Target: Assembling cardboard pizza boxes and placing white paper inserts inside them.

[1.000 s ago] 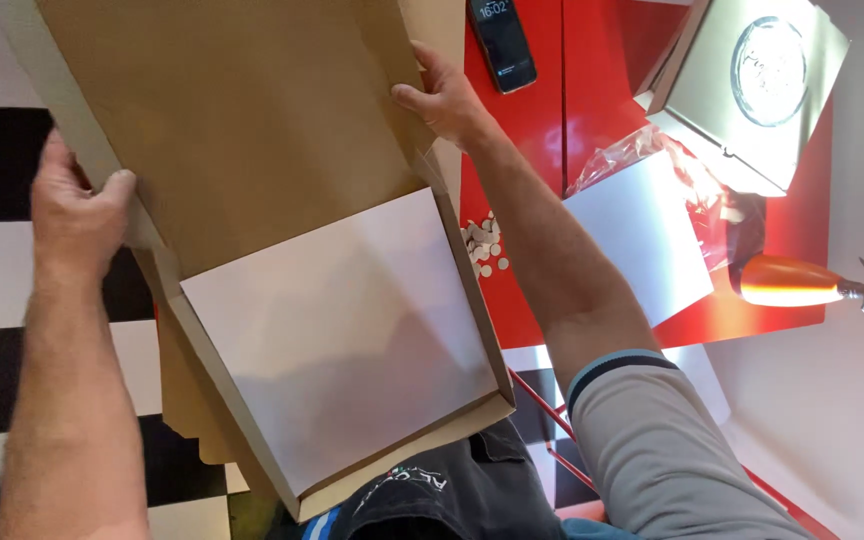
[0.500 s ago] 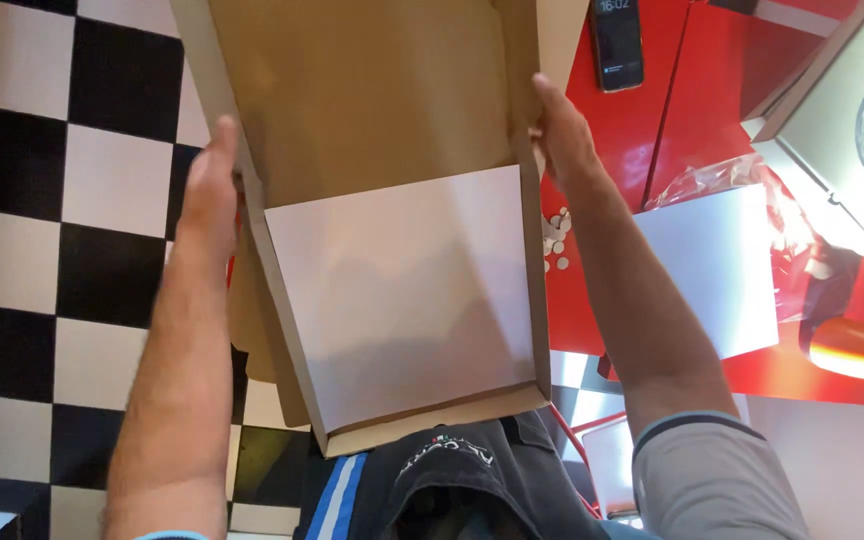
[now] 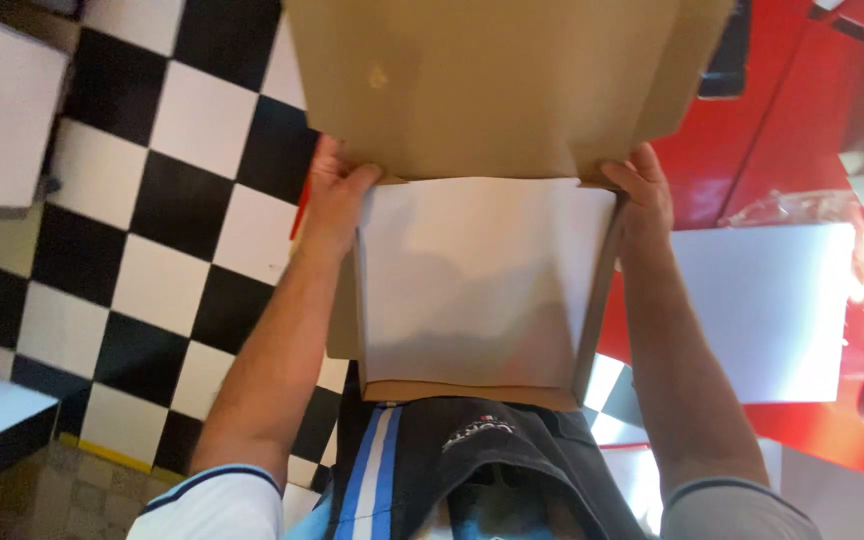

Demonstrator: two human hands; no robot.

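Head view, looking down. A brown cardboard box (image 3: 502,90) with its lid raised fills the frame from 12 o'clock to the centre; a sheet of white liner paper (image 3: 482,280) lies in its base, reaching the near wall at 6 o'clock. The left hand (image 3: 337,200), at 9 o'clock of the sheet, is closed around the box's left wall near the hinge fold, fingers curled over the edge onto the paper's corner. The right hand (image 3: 642,190), at 3 o'clock, clasps the opposite wall in the same way, thumb inward. The box is held in the air against the person's torso, above a black-and-white chequered floor (image 3: 152,250). At 3 o'clock lies a red counter (image 3: 792,120) bearing a second white sheet (image 3: 762,310) under clear plastic wrap (image 3: 802,205); a dark handset (image 3: 727,55) shows at 1 o'clock. Judged from the grip, good handling here calls for even pressure on both walls at the fold line, keeping the base level so that the liner stays flat and square in the corners
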